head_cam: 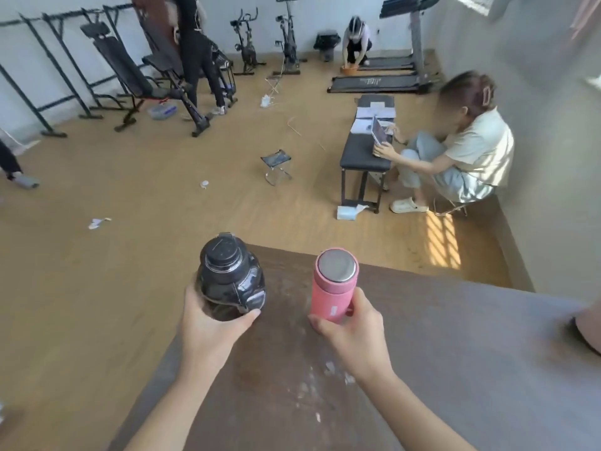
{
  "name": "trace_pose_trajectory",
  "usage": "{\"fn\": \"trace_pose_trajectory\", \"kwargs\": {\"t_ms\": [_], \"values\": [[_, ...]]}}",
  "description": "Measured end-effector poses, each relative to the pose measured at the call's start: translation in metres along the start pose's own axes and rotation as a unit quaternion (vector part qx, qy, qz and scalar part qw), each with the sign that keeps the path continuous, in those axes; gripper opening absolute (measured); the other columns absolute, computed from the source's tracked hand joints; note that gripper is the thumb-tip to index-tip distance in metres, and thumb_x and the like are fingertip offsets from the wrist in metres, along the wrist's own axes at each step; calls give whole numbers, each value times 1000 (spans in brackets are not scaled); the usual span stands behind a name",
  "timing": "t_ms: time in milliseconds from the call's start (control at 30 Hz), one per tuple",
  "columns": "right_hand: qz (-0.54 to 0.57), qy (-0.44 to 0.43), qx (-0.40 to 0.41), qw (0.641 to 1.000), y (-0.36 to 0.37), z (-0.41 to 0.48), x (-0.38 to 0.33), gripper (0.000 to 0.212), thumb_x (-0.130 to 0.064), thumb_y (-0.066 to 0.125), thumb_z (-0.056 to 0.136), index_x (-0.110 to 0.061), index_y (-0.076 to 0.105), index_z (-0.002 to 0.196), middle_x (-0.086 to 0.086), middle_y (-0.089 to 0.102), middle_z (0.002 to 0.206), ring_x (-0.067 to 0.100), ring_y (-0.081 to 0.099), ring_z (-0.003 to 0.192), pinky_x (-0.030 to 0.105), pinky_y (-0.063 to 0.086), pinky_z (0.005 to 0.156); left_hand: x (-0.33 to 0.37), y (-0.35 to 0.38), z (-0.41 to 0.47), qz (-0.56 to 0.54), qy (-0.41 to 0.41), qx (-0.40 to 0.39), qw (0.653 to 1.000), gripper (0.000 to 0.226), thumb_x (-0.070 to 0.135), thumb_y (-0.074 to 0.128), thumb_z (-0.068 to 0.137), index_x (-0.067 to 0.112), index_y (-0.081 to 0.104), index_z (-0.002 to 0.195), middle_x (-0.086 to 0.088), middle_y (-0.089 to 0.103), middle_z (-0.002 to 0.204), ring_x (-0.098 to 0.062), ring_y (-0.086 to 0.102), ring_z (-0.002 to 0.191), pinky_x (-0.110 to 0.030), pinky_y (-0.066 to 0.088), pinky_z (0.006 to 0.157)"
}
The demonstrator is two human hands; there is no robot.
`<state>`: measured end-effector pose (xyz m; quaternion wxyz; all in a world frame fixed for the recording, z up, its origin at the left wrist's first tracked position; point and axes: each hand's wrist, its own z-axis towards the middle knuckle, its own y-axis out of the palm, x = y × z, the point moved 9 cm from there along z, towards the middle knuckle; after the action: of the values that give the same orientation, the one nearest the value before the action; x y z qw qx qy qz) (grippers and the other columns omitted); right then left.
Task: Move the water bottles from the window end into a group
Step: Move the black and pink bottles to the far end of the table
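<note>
A large dark, see-through water bottle [231, 276] with a black cap is held upright in my left hand [213, 323], near the far left corner of a dark brown table [455, 353]. A pink flask [335, 284] with a silver lid stands upright to its right, gripped low on its body by my right hand [353, 333]. The two bottles are about a hand's width apart. Whether their bases touch the table is hidden by my fingers.
The table's far edge runs just behind the bottles, with wooden floor beyond. A person sits on a stool at a black bench [367, 148] to the far right. A small folding stool [276, 166], gym machines and other people stand farther back. Something pinkish [588, 330] lies at the table's right edge.
</note>
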<state>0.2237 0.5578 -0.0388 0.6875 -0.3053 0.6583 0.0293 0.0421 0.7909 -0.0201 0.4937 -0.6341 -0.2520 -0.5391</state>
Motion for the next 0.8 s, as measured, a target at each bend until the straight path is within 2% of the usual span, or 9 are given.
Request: {"fn": "trace_pose_trajectory", "kwargs": {"t_ms": [100, 233, 300, 367, 500, 667, 800], "values": [[-7, -3, 3, 1000, 28, 40, -11, 39, -32, 87, 67, -31, 58, 93, -11, 71, 87, 4, 66, 80, 31, 57, 72, -5, 12, 48, -4, 4, -4, 1000, 110, 20, 105, 48, 31, 49, 143, 11, 69, 135, -9, 68, 123, -44, 52, 110], [-33, 0, 9, 999, 53, 75, -16, 41, -34, 86, 66, -29, 59, 95, -11, 71, 88, 9, 67, 82, 35, 58, 73, -11, 30, 88, -26, 2, -14, 1000, 106, 10, 103, 53, 26, 49, 143, 11, 69, 134, 1, 66, 119, -32, 52, 107], [-45, 6, 15, 999, 60, 85, -13, 41, -35, 87, 66, -27, 59, 95, -10, 71, 89, 10, 67, 82, 37, 58, 73, -17, 37, 102, -26, 4, -18, 999, 108, 11, 104, 52, 26, 49, 145, 11, 69, 135, -5, 67, 121, -35, 51, 109], [-55, 14, 22, 998, 65, 90, -9, 42, -36, 87, 66, -26, 58, 96, -10, 70, 90, 11, 67, 83, 38, 59, 74, -23, 42, 110, -18, 2, -23, 1000, 109, 16, 104, 51, 28, 48, 145, 10, 69, 136, -11, 67, 124, -40, 52, 111], [-67, 22, 42, 997, 69, 95, -2, 45, -39, 87, 66, -25, 58, 98, -8, 70, 94, 15, 67, 86, 38, 58, 75, -36, 48, 115, -1, -13, -39, 999, 112, 24, 105, 51, 33, 46, 145, 13, 69, 137, -11, 66, 126, -40, 51, 111], [-83, 23, 51, 995, 71, 97, -3, 44, -39, 87, 69, -21, 55, 94, -7, 65, 92, 17, 63, 85, 36, 53, 71, -46, 50, 120, -11, -27, -46, 999, 110, 17, 103, 56, 29, 45, 148, 12, 68, 137, -9, 66, 124, -37, 50, 111], [-78, 30, 37, 996, 76, 97, -1, 50, -36, 88, 72, -18, 54, 104, -3, 62, 102, 21, 61, 95, 38, 53, 78, -47, 54, 123, -17, -26, -83, 996, 111, 16, 102, 59, 33, 42, 151, 13, 67, 138, -4, 66, 123, -38, 51, 111]]}}
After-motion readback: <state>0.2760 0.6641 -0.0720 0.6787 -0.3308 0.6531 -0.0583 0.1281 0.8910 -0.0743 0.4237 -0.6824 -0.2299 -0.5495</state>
